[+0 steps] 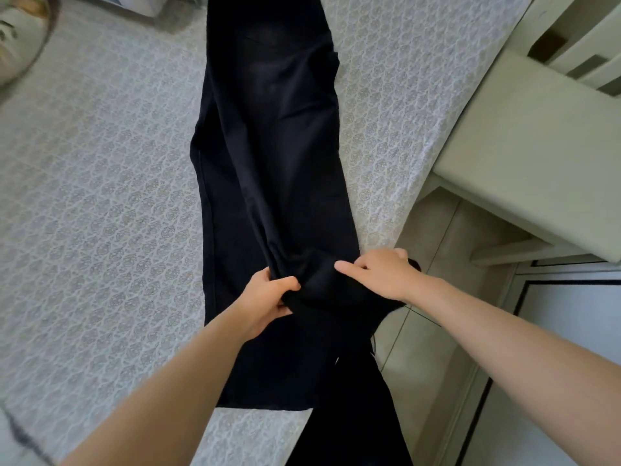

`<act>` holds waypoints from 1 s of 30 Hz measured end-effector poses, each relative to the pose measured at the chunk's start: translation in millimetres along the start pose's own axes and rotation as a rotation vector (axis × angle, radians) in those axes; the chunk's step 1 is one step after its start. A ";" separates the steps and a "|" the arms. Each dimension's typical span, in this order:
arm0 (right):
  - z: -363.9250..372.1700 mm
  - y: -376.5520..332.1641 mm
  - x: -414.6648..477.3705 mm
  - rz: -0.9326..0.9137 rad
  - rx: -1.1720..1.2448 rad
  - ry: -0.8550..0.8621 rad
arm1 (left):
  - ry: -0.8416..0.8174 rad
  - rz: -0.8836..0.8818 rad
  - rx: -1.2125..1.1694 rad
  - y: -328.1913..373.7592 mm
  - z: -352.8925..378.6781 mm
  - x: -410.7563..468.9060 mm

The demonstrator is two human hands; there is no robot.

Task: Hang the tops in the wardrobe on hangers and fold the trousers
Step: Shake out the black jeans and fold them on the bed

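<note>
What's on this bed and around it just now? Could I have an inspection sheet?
Surface: bed with a patterned sheet.
Job's things: black trousers lie lengthwise on the bed, bunched near the hands; no tops or hangers seen.
Clutter: blurred pale thing at the top left.
Grippers: left hand and right hand each grip the trousers' fabric.
Cables: nothing seen.
Surroundings: cream furniture and tiled floor to the right of the bed.
</note>
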State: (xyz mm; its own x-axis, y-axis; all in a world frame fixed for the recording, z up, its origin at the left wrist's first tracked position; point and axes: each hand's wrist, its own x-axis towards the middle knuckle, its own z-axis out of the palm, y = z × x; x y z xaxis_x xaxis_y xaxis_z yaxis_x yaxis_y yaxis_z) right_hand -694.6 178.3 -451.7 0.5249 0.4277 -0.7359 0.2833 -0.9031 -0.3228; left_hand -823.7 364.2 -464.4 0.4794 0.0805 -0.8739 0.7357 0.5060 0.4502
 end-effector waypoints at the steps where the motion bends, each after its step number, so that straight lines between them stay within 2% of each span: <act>1: 4.6 -2.8 -5.5 0.025 0.133 0.005 | 0.006 -0.006 0.014 -3.1 -2.1 -2.3; 3: 16.0 -4.1 -13.3 0.087 0.361 0.040 | 0.031 -0.010 0.020 -10.0 -10.0 -7.5; 8: 41.7 0.3 -29.0 0.141 0.542 -0.003 | 0.064 0.003 0.047 -29.6 -37.1 -26.1; 12: 52.1 4.8 -41.2 0.198 0.932 -0.031 | 0.042 0.032 -0.043 -41.4 -46.9 -42.7; 16: 57.9 2.1 -57.9 0.167 1.047 0.065 | 0.097 0.035 -0.124 -44.9 -52.6 -64.6; 20: 70.1 -13.3 -78.1 0.084 1.172 0.110 | 0.152 0.050 -0.053 -45.0 -67.4 -90.7; 22: 84.6 -19.9 -84.1 0.067 1.172 0.150 | 0.216 0.099 0.036 -49.9 -82.4 -95.8; 26: 129.9 -21.1 -80.1 0.127 0.975 0.222 | 0.422 0.127 0.416 -84.0 -113.7 -86.5; 30: 171.8 -12.9 -73.7 0.223 0.722 0.273 | 0.393 0.025 0.599 -121.7 -134.5 -72.4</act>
State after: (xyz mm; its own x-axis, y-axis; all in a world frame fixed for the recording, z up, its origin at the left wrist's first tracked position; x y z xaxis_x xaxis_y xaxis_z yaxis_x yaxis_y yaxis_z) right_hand -874.9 151.7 -495.5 0.7122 0.1446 -0.6869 -0.3915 -0.7305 -0.5596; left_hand -1012.2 412.3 -480.5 0.3749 0.4468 -0.8123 0.9169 -0.0496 0.3959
